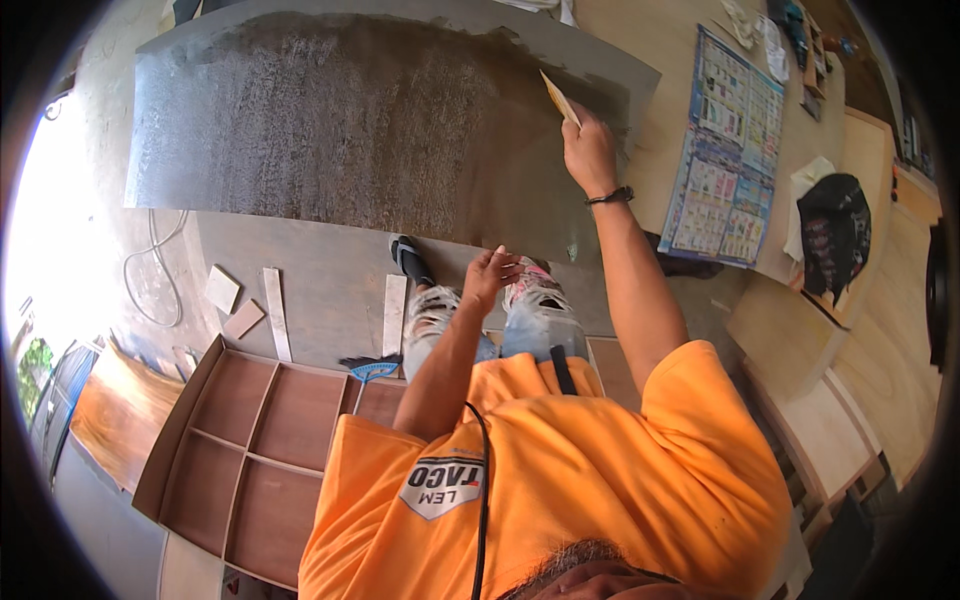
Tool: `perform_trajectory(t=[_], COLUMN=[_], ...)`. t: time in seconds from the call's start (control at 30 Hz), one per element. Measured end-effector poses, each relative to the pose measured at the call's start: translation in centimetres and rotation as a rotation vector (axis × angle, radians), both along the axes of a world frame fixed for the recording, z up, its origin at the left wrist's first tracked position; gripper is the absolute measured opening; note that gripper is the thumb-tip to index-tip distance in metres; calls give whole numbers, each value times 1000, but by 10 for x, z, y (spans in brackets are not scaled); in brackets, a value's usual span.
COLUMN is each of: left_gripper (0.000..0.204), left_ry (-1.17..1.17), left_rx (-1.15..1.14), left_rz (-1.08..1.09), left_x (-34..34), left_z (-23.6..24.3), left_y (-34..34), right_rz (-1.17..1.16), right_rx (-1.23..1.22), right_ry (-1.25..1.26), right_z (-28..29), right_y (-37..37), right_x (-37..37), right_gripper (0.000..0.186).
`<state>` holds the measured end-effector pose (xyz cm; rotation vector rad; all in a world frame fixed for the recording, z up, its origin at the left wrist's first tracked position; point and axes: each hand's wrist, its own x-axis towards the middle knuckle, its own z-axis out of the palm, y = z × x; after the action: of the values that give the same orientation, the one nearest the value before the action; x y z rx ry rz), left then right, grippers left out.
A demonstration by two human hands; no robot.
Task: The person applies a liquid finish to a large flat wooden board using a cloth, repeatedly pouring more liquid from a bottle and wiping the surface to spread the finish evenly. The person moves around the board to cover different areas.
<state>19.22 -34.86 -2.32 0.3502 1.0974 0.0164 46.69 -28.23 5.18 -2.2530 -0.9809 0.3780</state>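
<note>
A large grey panel (165, 140) spans the upper part of the view, most of its face covered with a dark, wet-looking brown coating (330, 120). Over the panel's right part, my right hand (590, 150) grips a thin flat spreader (557, 98), pale yellow, seen nearly edge-on. Whether the spreader's edge touches the coating I cannot tell. My left hand (492, 276) is near the panel's close edge, in front of my knees, its fingers loosely apart with nothing visible in them.
Right of the panel lies a printed sheet (725, 145), with a black plastic bag (833, 235) beyond it. At lower left stands a brown gridded wooden frame (240, 450) beside a blue broom (372, 370). Wood offcuts (222, 289) and a pale hose (155, 270) are on the floor.
</note>
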Motion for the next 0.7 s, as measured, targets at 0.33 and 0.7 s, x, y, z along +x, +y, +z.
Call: perform_trajectory(t=[0.33, 0.7], left_gripper=[32, 33], left_ry=[59, 13], left_rx=[36, -86], left_rz=[196, 279], left_x=[44, 40], left_z=[-11, -9], left_y=[-11, -9], right_rz=[316, 145], right_rx=[-332, -316], right_ry=[-432, -229], right_z=[-73, -68], right_y=[91, 105], right_x=[-16, 47], right_gripper=[33, 25])
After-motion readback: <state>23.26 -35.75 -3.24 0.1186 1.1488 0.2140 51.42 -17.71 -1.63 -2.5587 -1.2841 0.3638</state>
